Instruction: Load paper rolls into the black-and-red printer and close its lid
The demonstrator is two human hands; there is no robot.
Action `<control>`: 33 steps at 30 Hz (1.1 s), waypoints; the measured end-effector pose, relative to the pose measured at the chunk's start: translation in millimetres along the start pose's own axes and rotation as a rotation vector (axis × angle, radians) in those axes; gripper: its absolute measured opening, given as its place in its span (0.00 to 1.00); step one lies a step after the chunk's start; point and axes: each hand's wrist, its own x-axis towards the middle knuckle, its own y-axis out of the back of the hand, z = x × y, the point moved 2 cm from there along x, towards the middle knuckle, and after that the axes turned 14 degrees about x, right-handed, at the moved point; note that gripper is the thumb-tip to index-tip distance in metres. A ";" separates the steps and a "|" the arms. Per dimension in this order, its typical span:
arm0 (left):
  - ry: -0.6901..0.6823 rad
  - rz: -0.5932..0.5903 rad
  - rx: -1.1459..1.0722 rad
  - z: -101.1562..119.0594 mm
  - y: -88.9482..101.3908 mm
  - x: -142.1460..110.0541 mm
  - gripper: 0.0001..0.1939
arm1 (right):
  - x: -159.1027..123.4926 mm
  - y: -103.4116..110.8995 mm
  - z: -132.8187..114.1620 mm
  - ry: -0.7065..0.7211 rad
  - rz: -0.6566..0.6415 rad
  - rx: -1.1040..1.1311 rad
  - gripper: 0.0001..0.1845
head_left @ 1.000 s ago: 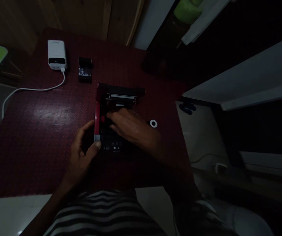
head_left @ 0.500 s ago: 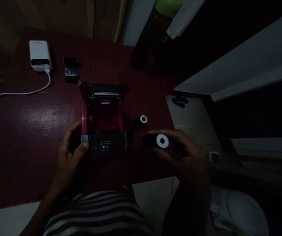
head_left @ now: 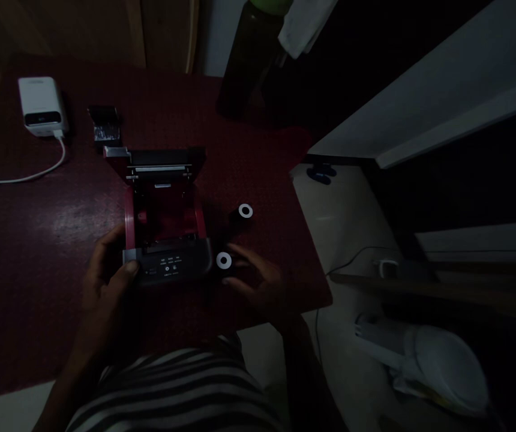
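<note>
A red and black label printer (head_left: pixel 168 264) stands with its lid raised, and the red bay inside is visible. My left hand (head_left: pixel 107 273) grips its front left corner, thumb on top of the dark panel and fingers down the side. Close to the printer's right side is a small dark roll with a white ring-shaped end (head_left: pixel 224 260). My right hand (head_left: pixel 258 279) is around this roll with finger and thumb spread on either side; a gap shows between them and the white end. A similar roll (head_left: pixel 245 210) stands farther back.
A white power bank (head_left: pixel 41 105) with a cable (head_left: pixel 37 177) and a small black object (head_left: pixel 105 127) are at the back left of the red table (head_left: pixel 51 288). A dark bottle (head_left: pixel 249 60) stands at the back. The table's right edge drops to a floor with slippers (head_left: pixel 321 173).
My right hand has carried its roll left and down to beside the printer, and its fingers have loosened around it. My left hand stays on the printer. The view has shifted.
</note>
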 end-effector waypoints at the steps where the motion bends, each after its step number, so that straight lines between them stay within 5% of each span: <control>1: 0.009 -0.001 -0.004 -1.1 0.2 0.1 0.25 | -0.3 9.0 -2.4 -0.016 -0.005 -0.007 0.24; 5: 0.021 -0.023 -0.014 -4.9 1.1 0.8 0.27 | 16.8 41.0 -7.7 -0.054 0.132 0.000 0.08; 7: 0.023 -0.026 -0.020 -5.3 1.4 1.0 0.27 | 36.3 45.2 -3.5 -0.030 0.235 0.008 0.12; 10: 0.016 -0.015 -0.018 -4.7 1.4 0.6 0.27 | 68.9 33.5 11.4 0.011 0.234 -0.048 0.25; 14: 0.029 -0.015 0.001 -5.5 1.4 0.5 0.29 | 96.1 17.7 24.3 0.059 0.212 -0.089 0.18; 17: 0.029 -0.013 0.011 -6.5 2.4 1.2 0.30 | 99.6 24.7 5.5 0.143 0.256 -0.093 0.15; 20: 0.008 -0.031 -0.004 -6.4 2.1 2.0 0.30 | 92.2 39.8 -43.8 0.310 0.302 -0.095 0.14; 22: -0.015 -0.047 -0.033 -6.1 1.0 2.3 0.30 | 86.2 42.3 -83.4 0.401 0.208 -0.170 0.20; 26: -0.051 -0.058 -0.076 -7.9 -0.7 2.0 0.32 | 84.4 6.1 -136.4 0.524 -0.343 -0.452 0.25; 29: -0.072 -0.072 -0.085 -10.3 -0.8 1.9 0.32 | 94.0 -41.3 -142.8 0.521 -0.584 -0.658 0.18; 33: -0.103 -0.079 -0.085 -10.9 0.1 2.4 0.31 | 109.1 -87.5 -134.5 0.353 -0.661 -0.909 0.18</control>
